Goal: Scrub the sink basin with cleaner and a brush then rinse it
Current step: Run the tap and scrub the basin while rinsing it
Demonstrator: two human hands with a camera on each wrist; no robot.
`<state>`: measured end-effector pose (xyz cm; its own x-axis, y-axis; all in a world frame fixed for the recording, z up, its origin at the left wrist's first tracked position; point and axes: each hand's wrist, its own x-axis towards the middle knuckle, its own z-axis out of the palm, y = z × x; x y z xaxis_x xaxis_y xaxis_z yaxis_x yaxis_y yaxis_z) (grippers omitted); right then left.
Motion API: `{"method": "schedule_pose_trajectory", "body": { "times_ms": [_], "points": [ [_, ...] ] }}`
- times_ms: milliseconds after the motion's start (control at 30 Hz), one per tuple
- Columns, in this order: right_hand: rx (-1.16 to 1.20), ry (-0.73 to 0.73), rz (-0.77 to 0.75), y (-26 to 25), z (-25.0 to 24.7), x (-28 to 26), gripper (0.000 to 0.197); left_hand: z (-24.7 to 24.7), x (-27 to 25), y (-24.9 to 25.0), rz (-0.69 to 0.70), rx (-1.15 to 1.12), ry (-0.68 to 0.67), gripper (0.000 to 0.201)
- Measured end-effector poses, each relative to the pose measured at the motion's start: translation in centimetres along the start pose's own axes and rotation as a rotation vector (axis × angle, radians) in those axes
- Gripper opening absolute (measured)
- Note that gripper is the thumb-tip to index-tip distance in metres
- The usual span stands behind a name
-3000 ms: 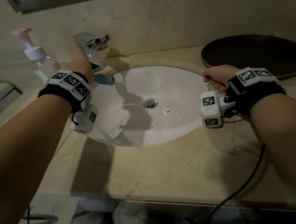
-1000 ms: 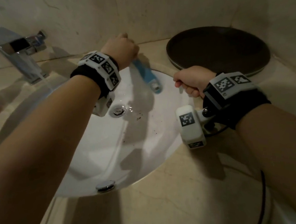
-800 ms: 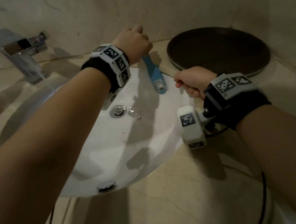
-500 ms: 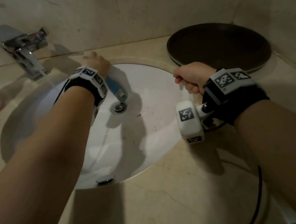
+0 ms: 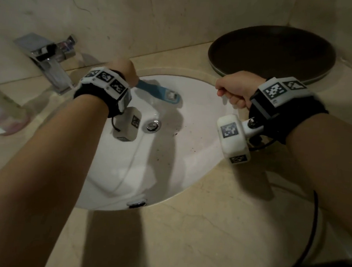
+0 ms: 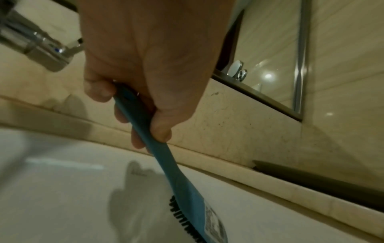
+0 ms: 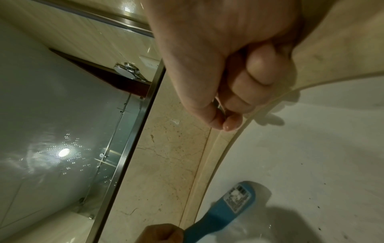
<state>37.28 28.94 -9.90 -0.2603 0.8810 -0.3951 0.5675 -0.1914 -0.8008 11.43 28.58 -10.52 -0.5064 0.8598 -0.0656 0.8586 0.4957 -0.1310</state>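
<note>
The white sink basin [image 5: 192, 118] has dark specks [image 5: 171, 147] scattered right of the chrome drain [image 5: 153, 125]. My left hand [image 5: 126, 71] grips the handle of a blue brush [image 5: 163, 92], whose head lies on the basin's far wall, above the drain. In the left wrist view my left hand [image 6: 133, 115] has its fingers wrapped round the blue brush [image 6: 166, 157], with the black bristles [image 6: 182, 218] facing the basin [image 6: 62, 197]. My right hand [image 5: 233, 89] is a fist on the basin's right rim. Up close the right hand [image 7: 232, 105] holds nothing that I can make out.
A chrome faucet [image 5: 49, 63] stands at the back left, and a pump bottle [image 5: 1, 110] lies blurred at the left edge. A dark round tray [image 5: 272, 52] sits at the back right on the marble counter [image 5: 185, 237]. A black cable [image 5: 309, 224] trails from my right wrist.
My left hand swept the brush from the basin's far right wall leftward to the drain, then back up onto the far wall. My right fist stayed on the rim.
</note>
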Motion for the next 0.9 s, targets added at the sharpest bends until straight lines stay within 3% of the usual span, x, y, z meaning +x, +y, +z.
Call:
{"method": "schedule_pose_trajectory", "body": {
  "times_ms": [100, 233, 300, 367, 433, 567, 667, 733, 800, 900],
  "points": [
    [-0.008, 0.004, -0.008, 0.0, 0.0, -0.2, 0.031, 0.4, -2.5, 1.8, -0.007, -0.099, -0.049, 0.034],
    [-0.060, -0.006, -0.002, -0.1, -0.1, -0.2, 0.031, 4.7, -1.2, 0.0, -0.050, 0.028, -0.201, 0.042],
    [-0.106, -0.009, 0.003, -0.2, -0.1, -0.2, 0.030, 4.4, -3.3, -0.6, -0.086, 0.127, -0.217, 0.047],
    [-0.124, -0.001, -0.001, -0.2, -0.1, -0.3, 0.030, 2.9, -6.8, -0.6, -0.072, 0.224, -0.228, 0.030],
    [-0.139, 0.003, -0.016, -0.2, -0.1, -0.6, 0.030, 1.7, -8.2, -1.1, -0.052, 0.268, -0.167, 0.010],
    [-0.183, 0.008, -0.016, -0.4, -0.1, -1.2, 0.030, 1.6, -5.3, -4.6, -0.156, 0.170, -0.116, 0.022],
    [-0.236, -0.002, -0.011, -0.6, 0.0, -1.6, 0.032, 0.6, -6.9, -6.3, -0.173, 0.143, -0.080, 0.027],
    [-0.259, -0.013, -0.012, -0.8, 0.1, -1.8, 0.033, -0.3, -7.7, -7.0, -0.218, 0.162, -0.106, 0.018],
    [-0.276, -0.013, -0.009, -0.9, 0.1, -2.0, 0.033, -0.6, -7.8, -8.0, -0.277, 0.159, -0.091, 0.029],
    [-0.293, -0.001, -0.008, -1.0, 0.1, -2.3, 0.033, -0.8, -8.9, -9.4, -0.296, 0.142, 0.035, 0.028]
  ]
}}
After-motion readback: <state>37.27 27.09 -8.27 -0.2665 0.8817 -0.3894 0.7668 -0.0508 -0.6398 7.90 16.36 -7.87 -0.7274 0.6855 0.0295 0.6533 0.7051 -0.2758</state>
